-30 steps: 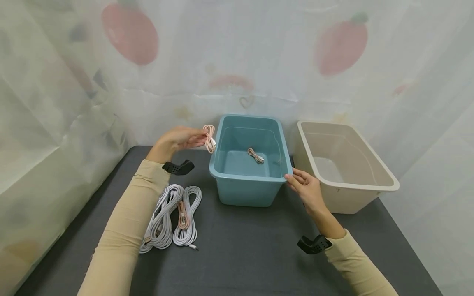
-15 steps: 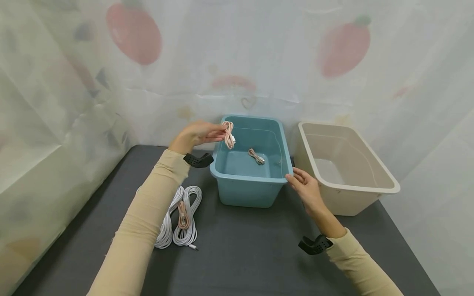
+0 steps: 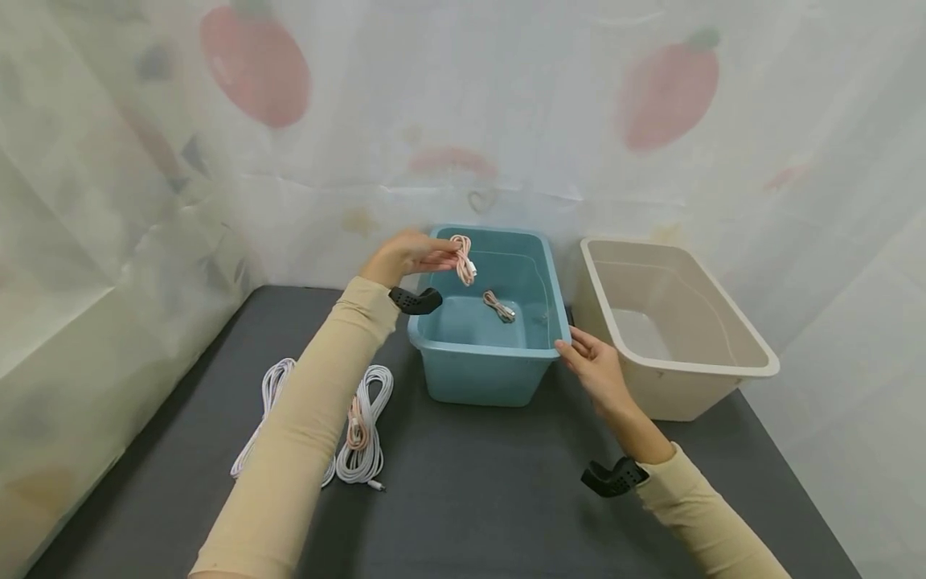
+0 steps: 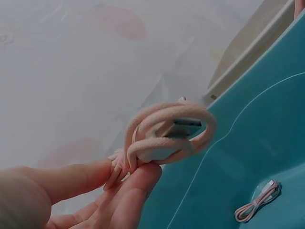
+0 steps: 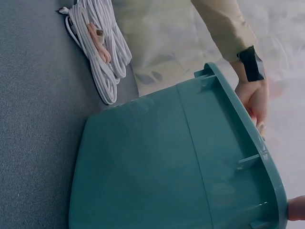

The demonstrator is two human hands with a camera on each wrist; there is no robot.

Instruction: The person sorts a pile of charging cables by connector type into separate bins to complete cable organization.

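The left hand (image 3: 405,256) pinches a small coiled pink cable (image 3: 463,259) above the teal plastic bin (image 3: 492,378), whose front corner the right hand (image 3: 596,371) touches with relaxed fingers. Judging by this, the drop-in step is in hand; letting go calls for parting those fingers over the bin's floor.

Bin (image 3: 485,370) left of tub (image 3: 680,354)

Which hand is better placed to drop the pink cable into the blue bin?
Left. The left hand already pinches the coiled pink cable above the blue bin, while the right hand rests on the bin's near right corner.
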